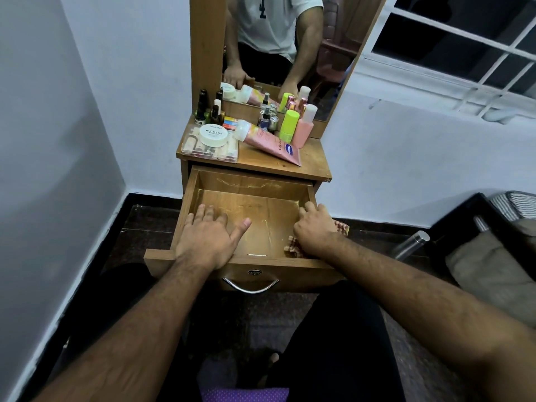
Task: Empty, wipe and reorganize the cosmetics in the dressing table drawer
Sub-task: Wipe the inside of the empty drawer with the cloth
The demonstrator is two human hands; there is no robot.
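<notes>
A: Listing what stands where. Drawer (185,198): pulled fully out toward the near side, nothing lying on its wooden floor, pale streaks visible across the bottom and far wall.

B: Hands?

A: Left hand (207,237): laid on the drawer floor at the left, fingers (203,211) straight and spread, gripping nothing. Right hand (314,227): at the drawer's near right corner, fingers curled around a red-checked cloth (291,248), part of which hangs over the right wall.

B: Cosmetics?

A: All on the table (313,163) above the drawer. Far left: nail polish bottles (203,110). Near left: clear organiser box (210,146) with a white nail polish remover tub (213,135) on top. Centre: pink lotion tube (268,143) lying on its side. Right: yellow-green bottle (290,126) and pink bottle (306,129), upright, just beside each other. Small spray bottles (265,117) stand behind, against the mirror (290,39).

B: Step in hand?

A: Emptying appears done; wiping, by my reading, is under way or about to begin.

B: Next move calls for?

A: Likely sweeping the cloth across the floor toward the left, with the left hand lifting clear, then the corners and walls. Reorganizing not yet begun.
</notes>
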